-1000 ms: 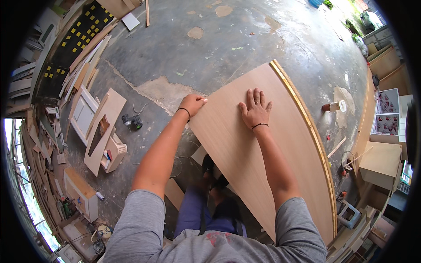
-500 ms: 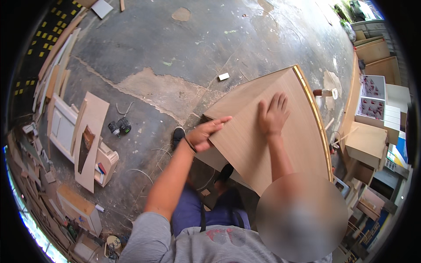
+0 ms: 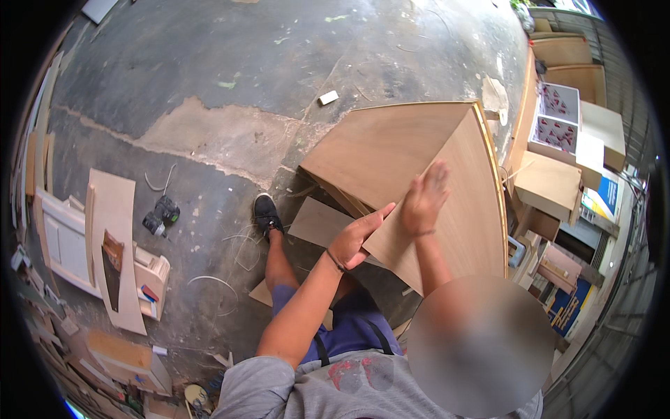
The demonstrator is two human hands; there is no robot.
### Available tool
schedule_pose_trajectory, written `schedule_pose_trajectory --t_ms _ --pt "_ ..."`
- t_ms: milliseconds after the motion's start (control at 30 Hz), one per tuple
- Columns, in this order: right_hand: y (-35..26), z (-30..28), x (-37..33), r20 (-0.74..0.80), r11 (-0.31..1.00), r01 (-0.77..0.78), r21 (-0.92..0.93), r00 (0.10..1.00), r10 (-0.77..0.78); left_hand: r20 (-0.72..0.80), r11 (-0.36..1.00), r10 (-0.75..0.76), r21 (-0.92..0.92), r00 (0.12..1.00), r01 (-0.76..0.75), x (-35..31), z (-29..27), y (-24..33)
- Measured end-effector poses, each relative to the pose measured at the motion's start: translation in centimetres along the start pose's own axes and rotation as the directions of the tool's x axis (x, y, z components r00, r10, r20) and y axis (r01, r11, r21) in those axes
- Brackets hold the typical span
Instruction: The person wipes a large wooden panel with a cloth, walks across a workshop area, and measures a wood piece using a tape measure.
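A large wooden cabinet (image 3: 394, 143), box-like with a light strip along its right edge, stands tilted in front of me. My right hand (image 3: 426, 201) lies on its near panel with the fingers stretched out and slightly blurred. My left hand (image 3: 359, 237) presses against the panel's left edge, its fingers straight along that edge. Part of the left palm and thumb is hidden from view. Beneath the cabinet's raised left side, a loose flat board (image 3: 317, 222) lies on the floor.
A cordless drill (image 3: 162, 215) lies on the floor to the left, beside white framed panels (image 3: 66, 234) and a cut board (image 3: 112, 188). A small white block (image 3: 328, 98) sits beyond the cabinet. Boxes (image 3: 551, 185) line the right side. Loose cords lie near my foot (image 3: 266, 213).
The cabinet has tipped and turned, showing more of its far side panel. My left hand has shifted right along with its edge. My view has moved, and more of my leg shows.
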State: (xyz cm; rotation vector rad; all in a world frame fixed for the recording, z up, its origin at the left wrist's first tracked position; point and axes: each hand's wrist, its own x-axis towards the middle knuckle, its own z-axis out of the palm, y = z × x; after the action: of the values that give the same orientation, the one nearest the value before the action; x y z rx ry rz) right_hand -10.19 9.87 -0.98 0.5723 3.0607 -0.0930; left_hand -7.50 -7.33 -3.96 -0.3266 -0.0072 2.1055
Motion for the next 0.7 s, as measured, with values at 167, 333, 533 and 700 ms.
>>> schedule_pose_trajectory --t_ms 167,333,533,700 --pt "1.3 -1.2 1.1 0.113 0.998 0.045 0.037 0.992 -0.049 -0.056 0.929 0.036 0.369 0.998 -0.013 0.3 1.1 0.6" --pt "7.1 -1.9 13.4 0.047 0.977 -0.208 0.046 0.977 0.206 -0.132 0.895 -0.022 0.44 0.991 0.079 0.7 2.1 0.6" --pt "4.4 0.8 8.1 0.014 0.995 -0.097 -0.012 0.995 0.098 -0.242 0.723 0.091 0.683 0.966 0.103 0.8 2.3 2.2" --pt "5.0 -3.2 11.4 0.123 0.997 -0.078 0.007 0.989 0.076 -0.308 0.456 0.266 0.875 0.913 0.163 0.8 4.0 2.4"
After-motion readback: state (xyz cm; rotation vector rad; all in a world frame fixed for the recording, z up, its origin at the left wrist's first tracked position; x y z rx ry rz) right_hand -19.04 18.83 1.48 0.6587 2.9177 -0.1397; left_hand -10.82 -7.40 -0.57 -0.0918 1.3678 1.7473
